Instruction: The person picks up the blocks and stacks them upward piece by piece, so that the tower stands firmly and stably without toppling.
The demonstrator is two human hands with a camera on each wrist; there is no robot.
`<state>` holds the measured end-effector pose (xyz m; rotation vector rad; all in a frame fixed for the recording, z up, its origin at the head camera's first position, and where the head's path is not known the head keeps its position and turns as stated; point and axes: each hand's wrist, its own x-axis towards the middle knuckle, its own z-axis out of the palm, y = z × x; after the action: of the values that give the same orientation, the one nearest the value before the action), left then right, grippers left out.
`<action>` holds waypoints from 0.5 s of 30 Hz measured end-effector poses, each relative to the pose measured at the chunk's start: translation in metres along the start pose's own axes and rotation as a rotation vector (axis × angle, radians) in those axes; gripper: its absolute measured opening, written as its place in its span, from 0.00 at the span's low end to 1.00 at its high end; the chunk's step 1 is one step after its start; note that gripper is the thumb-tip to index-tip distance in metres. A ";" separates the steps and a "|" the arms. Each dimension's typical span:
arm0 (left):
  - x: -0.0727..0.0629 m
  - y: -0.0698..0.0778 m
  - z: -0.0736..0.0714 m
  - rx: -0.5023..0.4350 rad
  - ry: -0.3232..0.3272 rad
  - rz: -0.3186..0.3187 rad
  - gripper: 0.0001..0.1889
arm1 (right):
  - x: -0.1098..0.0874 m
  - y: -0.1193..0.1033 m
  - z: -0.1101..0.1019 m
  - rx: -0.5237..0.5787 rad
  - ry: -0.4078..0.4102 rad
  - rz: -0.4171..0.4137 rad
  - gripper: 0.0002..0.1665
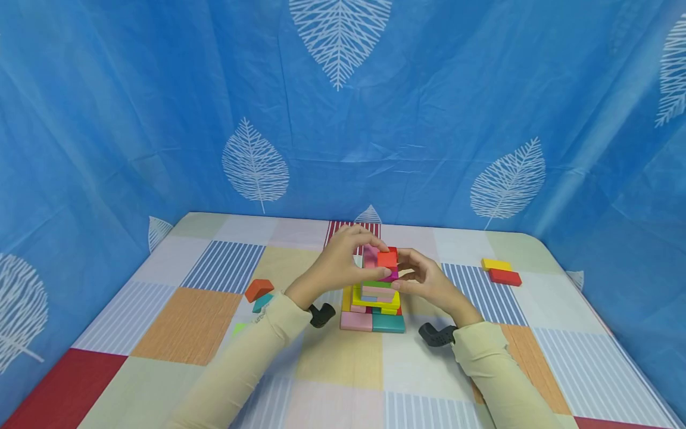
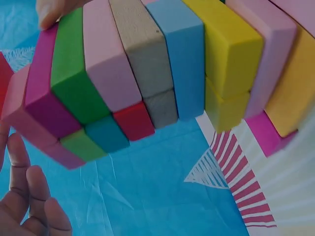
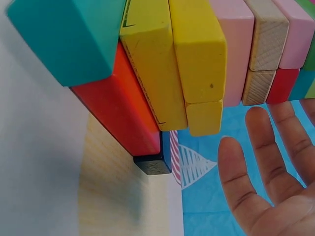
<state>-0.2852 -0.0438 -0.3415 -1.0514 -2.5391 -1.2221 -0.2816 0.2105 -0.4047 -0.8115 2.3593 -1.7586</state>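
A tower of coloured wooden blocks stands mid-table, with pink and teal blocks at its base. At its top is a red block, which my left hand holds between thumb and forefinger. The left thumb lies low, against a magenta block under the red one. My right hand is at the tower's right side, thumb by the green block and forefinger near the red one. Several right fingers are extended and spread in the right wrist view; its thumb is out of sight there.
Left of the tower lie an orange-red block, a teal block and a light green piece partly behind the left sleeve. A yellow block and a red block lie at the right. A blue curtain hangs behind the table.
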 end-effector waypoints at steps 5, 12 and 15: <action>0.004 0.000 0.006 0.046 -0.005 0.036 0.18 | 0.000 0.001 0.000 0.005 -0.009 -0.011 0.34; 0.004 -0.003 0.012 0.051 0.002 0.016 0.17 | 0.000 -0.002 -0.001 0.010 -0.015 -0.010 0.36; 0.004 -0.005 0.015 0.048 0.001 0.001 0.18 | -0.001 -0.002 -0.001 0.011 -0.014 -0.006 0.36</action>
<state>-0.2886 -0.0329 -0.3525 -1.0415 -2.5528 -1.1555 -0.2801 0.2111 -0.4028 -0.8272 2.3389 -1.7605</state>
